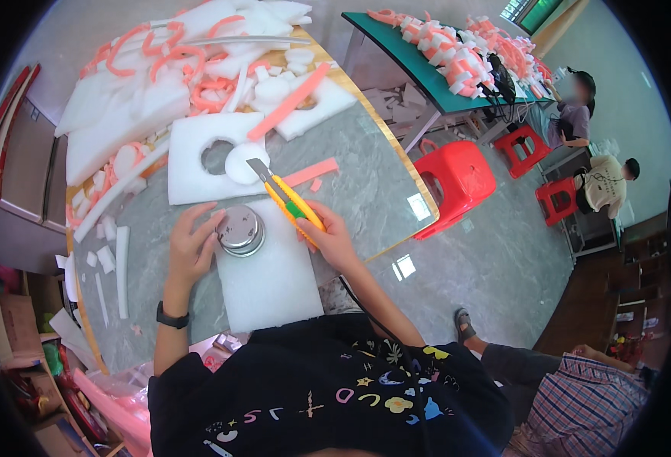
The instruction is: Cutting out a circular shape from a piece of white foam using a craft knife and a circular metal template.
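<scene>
A yellow utility knife (293, 202) with a green slider sits in my right hand (326, 234), its blade extended and pointing away to the left. My left hand (194, 242) curls its fingers against the left side of a round silver metal tin (240, 230). The tin rests on the far left part of a white foam sheet (268, 286) near the table's front edge. Just beyond lies another foam sheet (188, 169) with a round hole cut through it. Beside that hole is a white foam disc (246, 164), partly behind the blade.
Pink foam strips (290, 101) and heaped foam scraps (168, 61) cover the far side of the grey table (153, 282). A green table (434, 91) piled with foam pieces stands at the far right. Red stools (455, 183) and other people are on the right.
</scene>
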`<state>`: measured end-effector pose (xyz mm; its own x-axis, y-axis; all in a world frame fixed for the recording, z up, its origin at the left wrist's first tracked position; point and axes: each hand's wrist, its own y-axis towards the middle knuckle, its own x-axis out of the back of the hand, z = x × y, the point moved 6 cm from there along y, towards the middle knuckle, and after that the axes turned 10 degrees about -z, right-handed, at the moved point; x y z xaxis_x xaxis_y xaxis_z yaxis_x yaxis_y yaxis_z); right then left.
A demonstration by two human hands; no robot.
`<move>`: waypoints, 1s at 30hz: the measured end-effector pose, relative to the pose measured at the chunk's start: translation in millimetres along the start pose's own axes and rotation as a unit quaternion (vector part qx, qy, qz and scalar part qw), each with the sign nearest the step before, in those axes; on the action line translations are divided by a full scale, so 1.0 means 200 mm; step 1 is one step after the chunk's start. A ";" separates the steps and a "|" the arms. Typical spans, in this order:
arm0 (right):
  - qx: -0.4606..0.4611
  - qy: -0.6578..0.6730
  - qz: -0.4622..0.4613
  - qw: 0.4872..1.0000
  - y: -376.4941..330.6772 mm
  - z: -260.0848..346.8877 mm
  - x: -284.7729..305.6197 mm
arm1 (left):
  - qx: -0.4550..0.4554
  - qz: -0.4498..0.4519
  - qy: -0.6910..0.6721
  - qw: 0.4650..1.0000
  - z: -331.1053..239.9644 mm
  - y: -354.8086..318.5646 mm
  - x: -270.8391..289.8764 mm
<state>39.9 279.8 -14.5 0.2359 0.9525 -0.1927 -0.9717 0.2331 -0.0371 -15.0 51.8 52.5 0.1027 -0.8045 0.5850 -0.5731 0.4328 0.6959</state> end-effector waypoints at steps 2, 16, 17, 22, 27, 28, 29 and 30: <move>-0.001 -0.001 0.003 1.000 0.00 0.00 0.00 | -0.017 -0.006 -0.004 1.000 -0.01 -0.01 0.00; -0.002 0.022 -0.008 1.000 -0.01 0.02 0.00 | -0.045 -0.009 -0.006 0.999 -0.10 0.02 -0.01; -0.001 0.022 -0.006 1.000 0.00 0.03 -0.01 | -0.045 -0.009 -0.004 0.999 -0.10 0.02 0.00; -0.009 0.006 -0.001 1.000 0.00 0.02 -0.01 | -0.049 -0.023 0.001 0.999 -0.10 0.01 -0.01; -0.007 0.023 -0.025 0.999 -0.02 0.03 0.03 | -0.042 -0.031 0.005 0.999 -0.09 0.01 -0.01; -0.008 0.027 -0.037 0.999 -0.01 0.03 0.05 | -0.059 -0.037 -0.010 0.998 -0.09 0.02 -0.01; 0.002 0.031 -0.032 0.999 -0.01 0.04 0.07 | -0.045 -0.035 0.004 0.998 -0.08 0.01 -0.01; 0.015 0.034 -0.029 0.999 0.00 0.06 0.09 | -0.051 -0.042 -0.007 0.998 -0.08 0.01 -0.02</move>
<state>43.8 298.8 -7.0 0.2886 0.9220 -0.2580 -0.9558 0.2932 -0.0216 -4.2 62.8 57.6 0.1353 -0.8454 0.5167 -0.4776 0.4012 0.7816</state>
